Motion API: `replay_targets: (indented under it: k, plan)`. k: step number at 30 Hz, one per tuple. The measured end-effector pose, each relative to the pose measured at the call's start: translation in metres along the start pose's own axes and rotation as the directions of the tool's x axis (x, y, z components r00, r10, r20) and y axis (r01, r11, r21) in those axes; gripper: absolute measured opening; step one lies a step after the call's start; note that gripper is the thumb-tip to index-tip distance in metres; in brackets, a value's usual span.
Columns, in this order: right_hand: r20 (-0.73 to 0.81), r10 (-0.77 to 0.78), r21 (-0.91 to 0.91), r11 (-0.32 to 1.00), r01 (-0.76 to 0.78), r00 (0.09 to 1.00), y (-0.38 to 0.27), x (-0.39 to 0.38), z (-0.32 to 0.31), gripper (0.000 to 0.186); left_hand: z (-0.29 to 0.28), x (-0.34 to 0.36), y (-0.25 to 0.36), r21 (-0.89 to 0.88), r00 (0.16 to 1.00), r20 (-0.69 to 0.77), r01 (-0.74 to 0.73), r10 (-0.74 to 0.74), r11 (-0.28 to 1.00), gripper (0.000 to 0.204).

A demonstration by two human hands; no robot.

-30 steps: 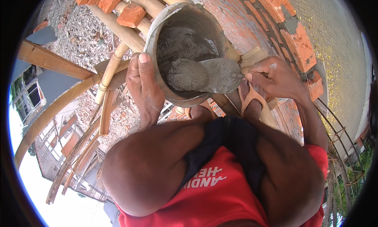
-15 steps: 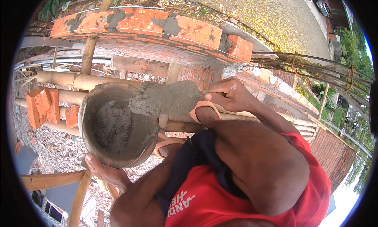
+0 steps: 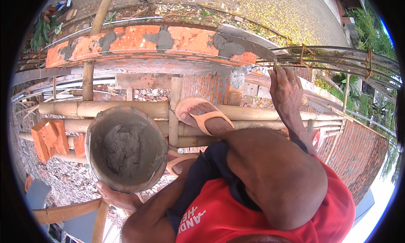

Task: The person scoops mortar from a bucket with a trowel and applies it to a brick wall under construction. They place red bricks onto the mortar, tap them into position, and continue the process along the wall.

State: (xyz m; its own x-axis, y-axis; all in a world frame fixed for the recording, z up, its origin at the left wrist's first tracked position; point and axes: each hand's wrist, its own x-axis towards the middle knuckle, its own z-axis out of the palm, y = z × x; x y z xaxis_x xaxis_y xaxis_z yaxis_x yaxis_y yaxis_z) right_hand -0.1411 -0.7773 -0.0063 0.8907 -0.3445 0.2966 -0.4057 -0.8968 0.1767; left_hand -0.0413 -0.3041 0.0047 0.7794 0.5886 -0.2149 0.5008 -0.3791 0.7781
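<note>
My right hand [image 3: 287, 89] is closed around the handle of a trowel [image 3: 258, 50]. The trowel's blade lies over the right end of the brick wall [image 3: 190, 40], against a grey lump of mortar [image 3: 228, 45] on top of the bricks. Lower left, my left hand [image 3: 120, 197] grips the near underside of a round bucket [image 3: 93, 152], tilted toward me. Wet mortar [image 3: 122, 148] fills its bottom. Most of the left fingers are hidden behind the bucket.
Bamboo poles [image 3: 249, 113] form the scaffold under my sandalled feet. Loose bricks [image 3: 49, 137] sit on the poles at left. A thin string [image 3: 139, 52] runs along the wall face. Bundled steel bars [image 3: 337, 53] stick out at right.
My right hand has carried the mortar-loaded trowel from beside the bucket up and right to the wall top. Mortar now lies at the wall's right end. My left hand stays at the bucket.
</note>
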Motion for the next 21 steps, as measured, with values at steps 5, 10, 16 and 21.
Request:
replay_targets:
  k: [5,10,16,21]
  plan:
    - [0.45,0.372,0.363,0.754,-0.547,0.812,0.009,-0.011,-0.015,0.028,-0.003,0.0,0.001,0.085,0.999,-0.024,-0.035,0.037,0.996,0.058]
    - [0.865,0.347,0.304,0.216,-0.928,0.364,-0.008,-0.039,-0.043,0.038,0.007,0.0,0.002,-0.068,0.993,-0.101,0.061,-0.068,0.996,0.063]
    - [0.846,0.375,0.265,0.323,-0.908,0.38,-0.02,-0.046,-0.038,0.041,0.006,0.003,0.001,0.002,0.989,-0.129,0.068,-0.067,0.998,0.067]
    - [0.737,0.328,0.395,0.499,-0.771,0.59,-0.021,-0.035,-0.023,0.035,0.002,0.004,0.001,-0.024,0.994,-0.082,0.075,-0.077,0.997,0.066]
